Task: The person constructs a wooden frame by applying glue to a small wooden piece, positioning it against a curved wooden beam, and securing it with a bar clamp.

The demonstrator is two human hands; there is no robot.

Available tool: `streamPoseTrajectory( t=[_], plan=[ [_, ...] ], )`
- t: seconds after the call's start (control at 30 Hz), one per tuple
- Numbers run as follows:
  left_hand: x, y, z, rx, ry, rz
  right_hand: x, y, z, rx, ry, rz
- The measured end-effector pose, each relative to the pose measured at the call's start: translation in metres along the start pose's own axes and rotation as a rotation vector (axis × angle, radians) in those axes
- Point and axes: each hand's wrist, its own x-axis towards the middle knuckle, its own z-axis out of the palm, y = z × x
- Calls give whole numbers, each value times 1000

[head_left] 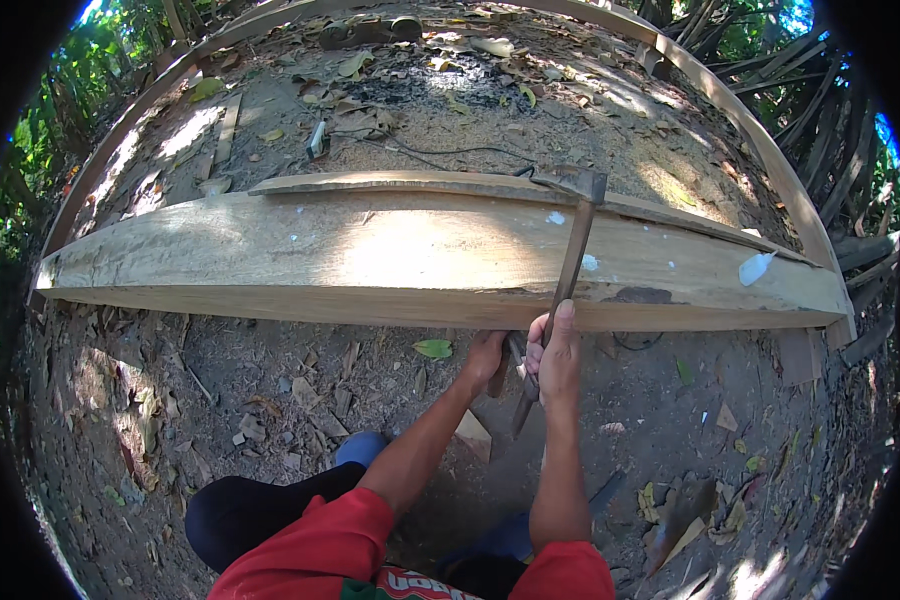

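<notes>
Red sleeves come up from the lower edge, and both bare forearms meet on one wooden handle. The left hand point(484, 358) is clenched around the lower end of the handle; the right hand point(558, 352) grips it just above, thumb laid along the shaft. They hold an adze point(573, 255), its dark metal head point(582, 183) resting at the far edge of the plank point(300, 255).

The plank is pale, rough-hewn and long, with a thinner curved board point(390, 182) lying along its far edge. The blade sits at the plank's far edge while the knees and a blue shoe point(362, 446) lie right beneath its near edge; a glancing stroke off the grain could, I judge, swing toward the legs. Chips and dry leaves cover the dirt. Beyond, a black cord point(440, 155) crosses sawdust, a trip risk.
</notes>
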Motion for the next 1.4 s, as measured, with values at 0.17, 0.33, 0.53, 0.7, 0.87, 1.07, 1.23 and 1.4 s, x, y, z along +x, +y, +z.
streamPoseTrajectory(
  t=[0.17, 0.33, 0.53, 0.7, 0.87, 1.07, 1.23, 1.4],
  plan=[
    [3, -2, -1, 34, 30, 66, -2, 4, 2, 11, -24, -26],
    [4, -3, -5, 170, 37, 76, -2, 5, 3, 17, -16, -19],
    [3, -1, -4, 121, -7, 76, -3, 5, -1, 11, 2, -3],
    [21, -6, -31, 123, -87, 49, -3, 0, 6, 63, -22, 2],
    [7, -4, -62, 166, -134, -73, -1, 8, -6, 41, -5, 6],
    [-15, -43, -192, 836, 584, 154, -1, 4, -4, 18, -2, -14],
    [-57, -61, -258, 845, 809, 89, -2, 2, -1, 54, -14, 13],
    [-88, -53, -285, 1055, 817, 84, -2, 1, 1, 67, -26, 43]
  ],
)
